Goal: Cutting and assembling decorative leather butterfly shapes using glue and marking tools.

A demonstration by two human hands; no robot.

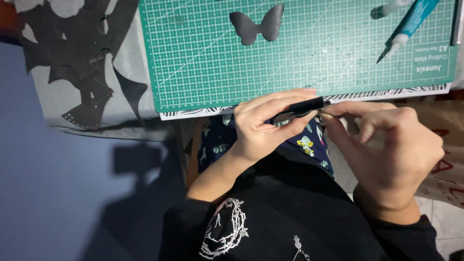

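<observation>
My left hand point(266, 123) pinches a small black strip of paper point(307, 104) just in front of the near edge of the green cutting mat point(203, 72). My right hand point(386, 145) meets it from the right, its fingertips touching the same strip's end. A thin pale object shows between the two hands; I cannot tell what it is. A black butterfly cut-out point(256, 25) lies flat on the mat, further away from me, apart from both hands.
A blue-and-white glue pen point(408, 26) and another pen-like tool point(389, 8) lie at the mat's far right. Black paper scraps with cut-out holes point(72, 58) lie on grey cloth to the left. My lap in patterned fabric is below.
</observation>
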